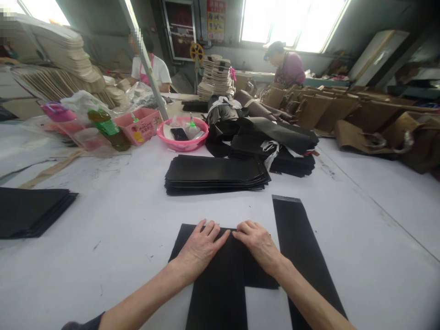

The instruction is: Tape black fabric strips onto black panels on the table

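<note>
My left hand [200, 245] lies flat, fingers spread, on the top edge of a black paper sheet [220, 284] spread on the white table [113, 238]. My right hand [257, 240] presses flat beside it on the same sheet, the fingertips of both hands nearly touching. Neither hand holds anything. A long black paper strip [299, 247] lies just right of my right forearm. A stack of black sheets [215, 174] sits farther back in the middle.
Another black stack [30, 211] lies at the left edge. A pink basin [183, 134], a pink basket [140, 124] and a green bottle [106, 126] stand behind. Black bags [275, 142] and brown bags [360, 114] pile at right. Two people work at the far tables.
</note>
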`<state>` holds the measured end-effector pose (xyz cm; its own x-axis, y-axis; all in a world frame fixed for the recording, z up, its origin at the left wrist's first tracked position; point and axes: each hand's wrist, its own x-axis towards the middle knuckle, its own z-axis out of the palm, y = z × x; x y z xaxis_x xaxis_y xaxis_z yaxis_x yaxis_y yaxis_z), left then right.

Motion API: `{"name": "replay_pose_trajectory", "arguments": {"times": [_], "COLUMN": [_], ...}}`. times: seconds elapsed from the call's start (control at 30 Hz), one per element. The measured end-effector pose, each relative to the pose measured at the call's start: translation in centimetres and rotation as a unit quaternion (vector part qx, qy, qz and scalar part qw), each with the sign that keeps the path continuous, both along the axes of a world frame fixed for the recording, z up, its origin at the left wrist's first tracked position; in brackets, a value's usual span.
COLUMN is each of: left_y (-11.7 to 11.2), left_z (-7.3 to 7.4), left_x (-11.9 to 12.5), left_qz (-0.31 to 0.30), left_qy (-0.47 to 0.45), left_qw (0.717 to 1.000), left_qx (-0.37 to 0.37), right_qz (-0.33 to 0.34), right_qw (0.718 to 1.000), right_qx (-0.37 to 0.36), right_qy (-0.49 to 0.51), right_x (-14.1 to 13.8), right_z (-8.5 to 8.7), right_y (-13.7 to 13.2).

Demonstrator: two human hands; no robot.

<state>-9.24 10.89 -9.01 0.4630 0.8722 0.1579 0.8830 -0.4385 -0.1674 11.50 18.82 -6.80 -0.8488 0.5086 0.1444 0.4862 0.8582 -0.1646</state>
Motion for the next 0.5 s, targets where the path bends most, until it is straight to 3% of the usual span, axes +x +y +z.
{"name": "replay_pose_trajectory", "arguments": {"times": [0.23,0.5], "left_y": [0.0,0.3], "left_z": [-0.1,-0.1], "left_x": [0.2,0.1], "left_qz": [0.004,0.004], "left_qy": [0.027,0.017], "left_qw": [1.0,1.0], "left_qx": [0.008,-0.018], "right_qz": [-0.046,-0.009], "right_qw": [0.998,0.999], "right_qx": [-0.039,-0.018], "right_qy": [0.03,0.036], "right_x": [0.3,0.9], "right_z": [-0.7,-1.0], "right_y": [0.5,0.9]}}
